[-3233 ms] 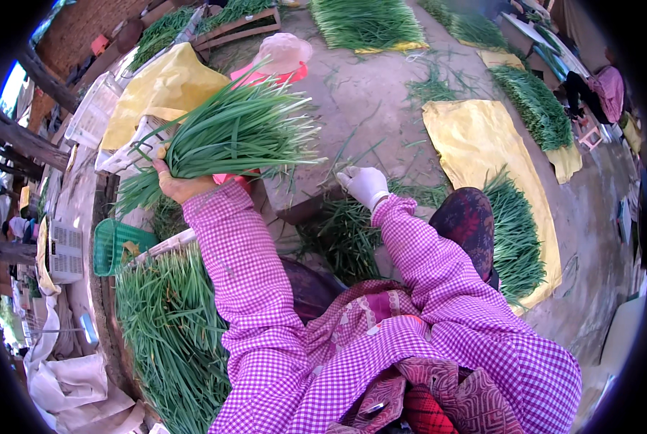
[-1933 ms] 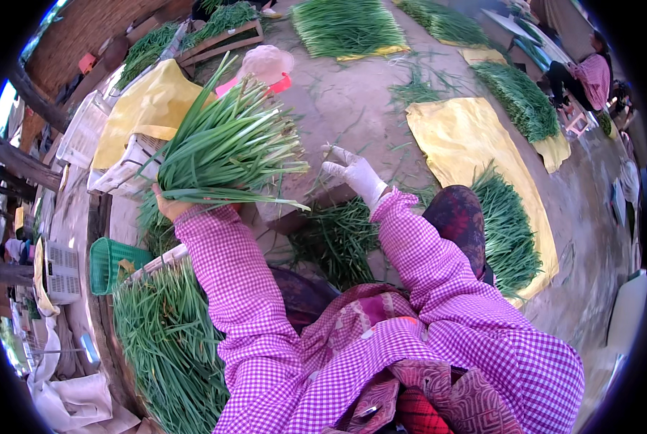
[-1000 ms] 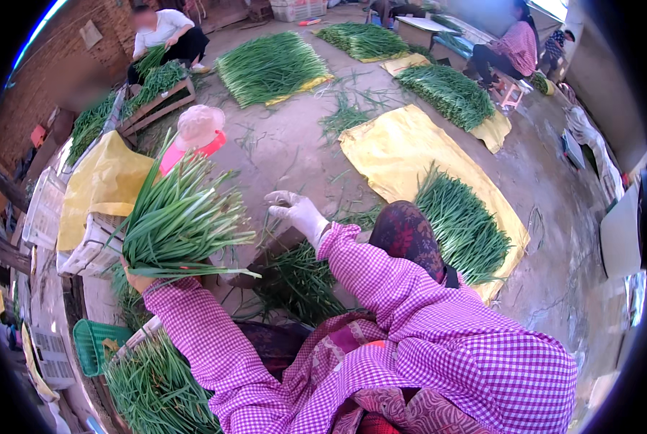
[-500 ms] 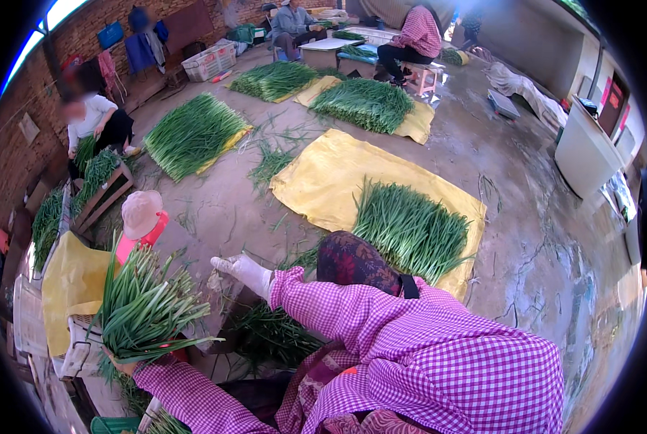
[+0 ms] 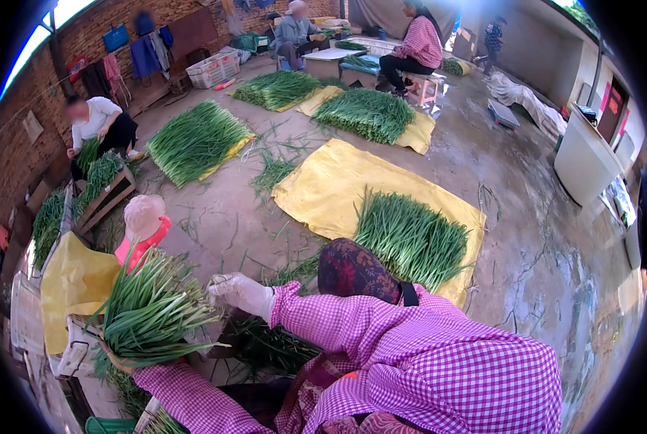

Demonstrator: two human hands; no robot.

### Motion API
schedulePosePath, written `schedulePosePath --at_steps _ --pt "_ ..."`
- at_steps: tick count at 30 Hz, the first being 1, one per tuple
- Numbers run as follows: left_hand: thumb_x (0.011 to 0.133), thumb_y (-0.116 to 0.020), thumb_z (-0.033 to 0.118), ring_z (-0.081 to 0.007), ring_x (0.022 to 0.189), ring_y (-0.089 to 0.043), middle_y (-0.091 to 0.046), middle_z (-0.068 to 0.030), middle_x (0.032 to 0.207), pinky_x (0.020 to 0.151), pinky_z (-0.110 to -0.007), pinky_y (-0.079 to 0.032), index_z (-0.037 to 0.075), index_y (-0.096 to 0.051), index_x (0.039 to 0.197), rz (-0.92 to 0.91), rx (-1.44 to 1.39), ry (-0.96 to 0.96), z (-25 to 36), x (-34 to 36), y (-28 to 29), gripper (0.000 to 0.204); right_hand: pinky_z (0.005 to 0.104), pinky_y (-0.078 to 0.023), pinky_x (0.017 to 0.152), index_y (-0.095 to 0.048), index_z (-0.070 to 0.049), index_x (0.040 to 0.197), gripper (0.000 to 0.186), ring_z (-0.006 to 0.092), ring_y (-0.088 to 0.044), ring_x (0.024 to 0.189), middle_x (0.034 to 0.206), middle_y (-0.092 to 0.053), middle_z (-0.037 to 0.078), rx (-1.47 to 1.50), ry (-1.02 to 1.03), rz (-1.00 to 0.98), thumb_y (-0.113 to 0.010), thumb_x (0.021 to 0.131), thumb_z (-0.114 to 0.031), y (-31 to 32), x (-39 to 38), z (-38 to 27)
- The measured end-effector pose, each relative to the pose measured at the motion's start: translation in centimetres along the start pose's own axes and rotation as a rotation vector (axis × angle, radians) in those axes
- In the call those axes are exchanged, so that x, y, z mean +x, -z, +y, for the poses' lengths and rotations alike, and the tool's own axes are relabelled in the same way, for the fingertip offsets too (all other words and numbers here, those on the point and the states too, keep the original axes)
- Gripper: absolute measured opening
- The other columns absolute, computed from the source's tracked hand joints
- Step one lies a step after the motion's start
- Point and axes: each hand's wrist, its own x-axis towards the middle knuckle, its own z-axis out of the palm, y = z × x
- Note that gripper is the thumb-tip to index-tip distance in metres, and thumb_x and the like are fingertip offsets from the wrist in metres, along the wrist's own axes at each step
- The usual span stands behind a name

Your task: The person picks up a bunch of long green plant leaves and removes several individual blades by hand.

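Note:
My left hand [image 5: 119, 359], mostly covered by leaves, is closed round a thick bunch of garlic chives [image 5: 153, 315] at the lower left. The pale stem ends of the bunch point right, toward my other hand. My right hand [image 5: 242, 293], in a whitish glove, is held just beside those ends with its fingers curled in. Whatever may be between its fingertips is too small to make out. Below my right forearm, a darker heap of loose green leaves [image 5: 273, 340] lies partly hidden by my sleeve.
Ahead, a yellow sheet [image 5: 323, 181] bears a neat pile of chives [image 5: 410, 235]. Further piles lie beyond it. A person in a pink hat [image 5: 144, 217] is close on my left, beside a yellow cloth [image 5: 74, 278] over a crate. Other people sit at the back; a white tub [image 5: 587, 155] stands right.
My right hand's fingers, stretched out before, have curled in by the stem ends. The bunch in my left hand has shifted slightly right. At the back right, a walking person shows more fully.

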Motion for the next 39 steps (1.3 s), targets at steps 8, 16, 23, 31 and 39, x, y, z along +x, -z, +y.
schedulePosePath --at_steps 8,16,23,31,39 --pt "0.091 -0.025 0.044 -0.0328 0.125 -0.034 -0.035 -0.0132 0.138 0.103 -0.051 -0.026 0.008 -0.035 0.134 0.124 -0.010 -0.143 0.5 -4.8 -3.8 0.057 0.0380 -0.045 0.087 -0.059 -0.003 0.085 0.019 0.0281 -0.058 0.097 0.090 -0.063 0.010 0.102 0.072 -0.233 -0.051 0.089 -0.020 -3.1 -2.0 -5.9" --pt "0.089 -0.036 0.046 -0.0361 0.122 -0.037 -0.035 -0.0163 0.137 0.102 -0.055 -0.027 0.006 -0.037 0.133 0.163 -0.122 -0.113 0.7 -6.7 -6.0 0.060 0.0385 -0.047 0.081 -0.054 -0.007 0.118 0.037 0.0266 -0.060 0.095 0.111 -0.060 0.011 -1.976 -0.832 -0.392 -0.046 0.088 -0.028 2.7 -4.3 0.8" --pt "0.090 -0.027 0.045 -0.0327 0.123 -0.037 -0.039 -0.0141 0.134 0.102 -0.053 -0.026 0.009 -0.038 0.132 0.157 -0.026 -0.039 1.7 -4.7 -3.9 0.056 0.0392 -0.048 0.072 -0.060 -0.015 0.107 0.025 0.0285 -0.062 0.087 0.093 -0.065 0.008 -1.981 -0.496 -0.124 -0.047 0.087 -0.023 3.0 -4.4 1.9" --pt "0.090 -0.034 0.049 -0.0355 0.125 -0.034 -0.035 -0.0157 0.138 0.102 -0.057 -0.024 0.009 -0.037 0.134 0.081 -0.092 -0.074 2.0 -1.9 -1.0 0.059 0.0393 -0.048 0.071 -0.060 -0.015 0.104 0.041 0.0275 -0.062 0.085 0.088 -0.065 0.009 -1.859 -0.628 0.056 -0.055 0.079 -0.047 -1.4 -3.8 -2.9" --pt "0.089 -0.032 0.044 -0.0368 0.120 -0.039 -0.041 -0.0194 0.131 0.099 -0.056 -0.029 0.002 -0.042 0.127 0.073 -0.088 0.010 3.0 0.3 0.3 0.057 0.0386 -0.046 0.079 -0.053 -0.008 0.115 0.046 0.0277 -0.059 0.098 0.108 -0.060 0.011 -1.893 -0.073 0.348 -0.057 0.081 -0.038 -2.3 -1.9 -6.2"
